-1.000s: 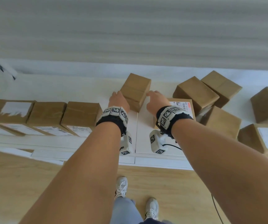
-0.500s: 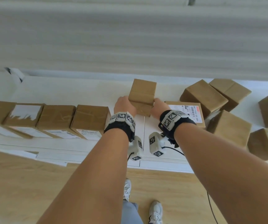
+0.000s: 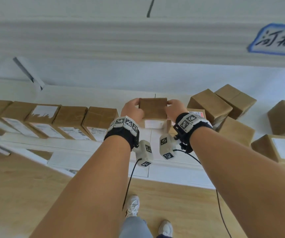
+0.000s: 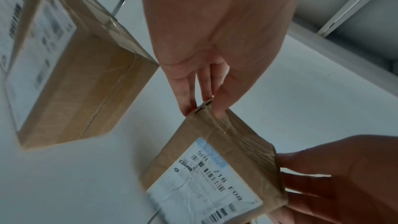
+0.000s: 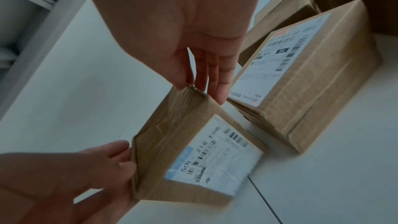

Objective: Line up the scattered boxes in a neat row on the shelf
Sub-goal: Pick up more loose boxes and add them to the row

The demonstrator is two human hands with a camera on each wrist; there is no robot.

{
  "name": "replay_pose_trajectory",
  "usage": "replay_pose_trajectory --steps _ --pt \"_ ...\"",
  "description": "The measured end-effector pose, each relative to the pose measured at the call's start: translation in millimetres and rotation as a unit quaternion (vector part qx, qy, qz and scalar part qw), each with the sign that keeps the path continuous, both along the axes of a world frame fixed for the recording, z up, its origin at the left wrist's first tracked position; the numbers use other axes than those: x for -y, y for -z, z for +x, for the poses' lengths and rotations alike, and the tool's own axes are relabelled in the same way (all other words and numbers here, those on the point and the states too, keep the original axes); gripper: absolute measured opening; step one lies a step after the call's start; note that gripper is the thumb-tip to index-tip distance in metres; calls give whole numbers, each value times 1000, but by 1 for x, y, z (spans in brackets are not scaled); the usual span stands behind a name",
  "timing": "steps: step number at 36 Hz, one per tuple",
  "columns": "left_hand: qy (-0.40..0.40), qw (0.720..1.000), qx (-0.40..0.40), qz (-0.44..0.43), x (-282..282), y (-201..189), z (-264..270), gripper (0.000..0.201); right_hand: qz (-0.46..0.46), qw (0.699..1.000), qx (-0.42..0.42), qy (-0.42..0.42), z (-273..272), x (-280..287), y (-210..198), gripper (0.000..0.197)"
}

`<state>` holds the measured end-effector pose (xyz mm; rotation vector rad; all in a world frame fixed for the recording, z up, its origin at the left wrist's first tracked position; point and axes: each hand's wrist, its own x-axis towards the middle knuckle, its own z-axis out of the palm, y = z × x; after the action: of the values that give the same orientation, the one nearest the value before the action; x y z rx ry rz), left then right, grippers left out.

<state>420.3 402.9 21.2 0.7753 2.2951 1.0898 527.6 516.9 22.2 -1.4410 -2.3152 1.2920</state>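
Note:
A small brown box [image 3: 152,108] with a white label on its near face is held square to the shelf's front edge, over the gap right of the row. My left hand [image 3: 133,109] grips its left end and my right hand [image 3: 174,109] its right end. In the left wrist view the left hand's fingers [image 4: 200,94] pinch a top corner of the box [image 4: 215,168]. The right wrist view shows the right hand's fingers [image 5: 204,77] on the opposite corner of the box [image 5: 189,146]. Whether the box touches the shelf [image 3: 86,93] I cannot tell.
Several boxes stand side by side in a row on the left, ending at the nearest one [image 3: 100,121]. A labelled box [image 3: 195,112] lies just right of my right hand. Skewed boxes [image 3: 208,105] [image 3: 235,98] [image 3: 236,131] crowd the right, with others [image 3: 284,117] [image 3: 275,148] beyond.
The box was skewed on the shelf with my hands at its sides. It has been turned square to the shelf edge, and both hands now grip its ends.

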Motion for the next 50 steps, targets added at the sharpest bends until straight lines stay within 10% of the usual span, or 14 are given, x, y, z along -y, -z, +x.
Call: replay_pose_trajectory --steps 11,50 --pt "21 997 -52 -46 17 -12 1 36 -41 995 -77 47 7 12 -22 45" --pt "102 929 -313 -170 121 8 -32 55 -21 998 39 54 -6 95 28 51"
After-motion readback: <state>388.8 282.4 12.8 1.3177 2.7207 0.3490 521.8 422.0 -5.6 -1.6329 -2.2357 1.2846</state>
